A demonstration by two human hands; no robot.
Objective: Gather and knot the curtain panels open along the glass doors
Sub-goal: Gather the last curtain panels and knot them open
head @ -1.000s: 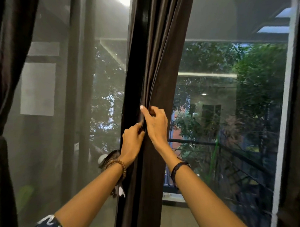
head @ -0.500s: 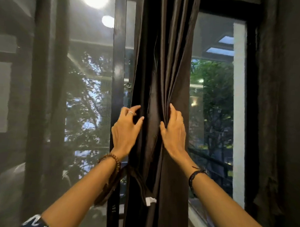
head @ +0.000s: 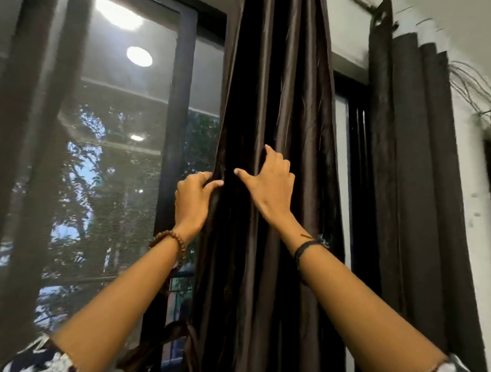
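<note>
Two hands are working one dark curtain panel, which is hanging in front of the glass doors, bunched into narrow folds but not yet knotted. Left hand is gripping the panel's left edge, fingers curling round the fabric, thumb pressing on the front. Right hand is lying on the folds just right of it, thumb stretching left, fingers digging into a pleat; it looks like a pinch. Second panel further right is hanging loose, untied. Judging from this, gathering is under way; knotting is all still left.
</note>
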